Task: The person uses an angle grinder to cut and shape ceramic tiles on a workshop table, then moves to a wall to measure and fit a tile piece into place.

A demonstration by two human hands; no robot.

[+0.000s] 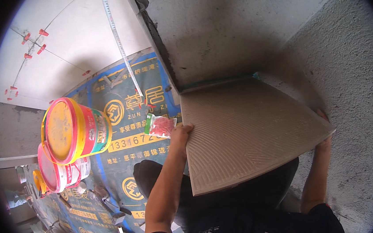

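A large tile [250, 133], its upward face coated in grey-brown adhesive combed into ridges, lies tilted between my hands above my knees. My left hand [181, 137] grips its left edge, with the thumb resting on the coated face. At the right corner my right hand [324, 126] is closed round the edge, its fingers partly hidden by the tile. The tile's far edge is close to the foot of the grey wall. Just left of my left hand, a clear bag of small red plastic pieces [163, 127] lies on the floor sheet.
Two stacked-looking buckets, one with a yellow lid [61, 132] and a pink-rimmed one [51, 172], stand at left. A tape measure blade [120, 47] stretches over pale tiles [76, 19] with red clips. Rough concrete [352, 80] borders the right. Tools [107, 201] lie on the printed sheet [123, 155].
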